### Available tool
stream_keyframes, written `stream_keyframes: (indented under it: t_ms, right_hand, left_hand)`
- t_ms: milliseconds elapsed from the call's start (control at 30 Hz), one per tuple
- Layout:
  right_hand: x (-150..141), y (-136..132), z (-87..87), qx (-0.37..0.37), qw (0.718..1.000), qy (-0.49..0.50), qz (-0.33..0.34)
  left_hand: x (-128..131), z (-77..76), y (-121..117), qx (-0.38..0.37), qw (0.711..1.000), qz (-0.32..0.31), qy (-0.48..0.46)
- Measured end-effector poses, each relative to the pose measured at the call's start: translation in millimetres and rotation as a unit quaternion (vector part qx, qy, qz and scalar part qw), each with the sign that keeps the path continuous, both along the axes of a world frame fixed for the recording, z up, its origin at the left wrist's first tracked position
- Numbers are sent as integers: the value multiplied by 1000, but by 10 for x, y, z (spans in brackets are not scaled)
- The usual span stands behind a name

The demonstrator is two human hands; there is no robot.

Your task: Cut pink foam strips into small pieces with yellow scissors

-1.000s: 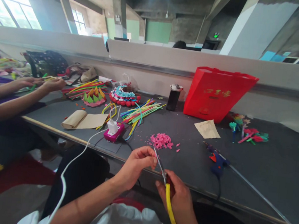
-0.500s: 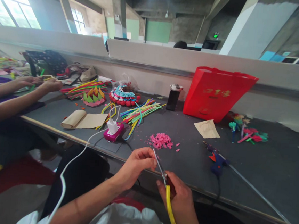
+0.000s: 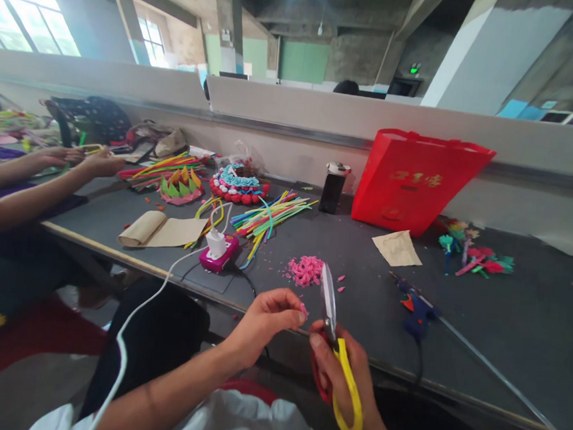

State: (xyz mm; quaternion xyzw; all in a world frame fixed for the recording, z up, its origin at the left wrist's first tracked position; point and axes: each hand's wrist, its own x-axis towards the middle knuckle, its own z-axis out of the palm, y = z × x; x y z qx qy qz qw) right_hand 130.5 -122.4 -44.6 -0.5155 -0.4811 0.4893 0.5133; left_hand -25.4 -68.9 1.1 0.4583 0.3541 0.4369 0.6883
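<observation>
My left hand [image 3: 275, 318] pinches a small pink piece [image 3: 303, 308] between thumb and fingertips, just over the table's front edge. To its right, my right hand [image 3: 346, 367] is closed round a pair of scissors [image 3: 329, 299] with one yellow and one red handle. The blades point up and away from me, nearly together, and are apart from the pink piece. Behind both hands a heap of pink cut pieces [image 3: 304, 270] lies on the dark table [image 3: 360, 295], with a few loose bits beside it.
A purple power strip [image 3: 219, 256] with a white plug and cable sits left. Behind it lie coloured pipe cleaners [image 3: 271, 217]. On the right are a glue gun [image 3: 415, 313], a red bag [image 3: 414, 183] and a brown paper piece [image 3: 397, 247]. Another person's hands [image 3: 95, 161] work far left.
The scissors have moved right, away from my left hand, and turned more upright with their flat side showing. The pink piece now shows at my left fingertips.
</observation>
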Motion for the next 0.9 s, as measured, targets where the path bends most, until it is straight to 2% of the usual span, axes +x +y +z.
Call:
stream_keyframes:
  t_ms: [100,233,400,567,700,900]
  right_hand:
    - [-36,14,18,-38,996,68,41]
    - [-84,67,57,-29,994,102,37]
    - [-108,105,61,-36,992,112,42]
    - [-105,116,-29,-58,985,153,50]
    - [-89,150,-75,-101,964,238,64]
    - [-22,180,-27,-207,907,327,168]
  left_hand:
    - [23,-59,-17,15,1000,13,9]
    - [14,-147,-28,74,995,32,64]
    - [-11,-201,-42,226,957,67,170]
    - [6,-192,-58,263,943,71,191]
    - [15,-182,-73,274,941,54,189]
    - [-43,-158,-31,289,940,3,179]
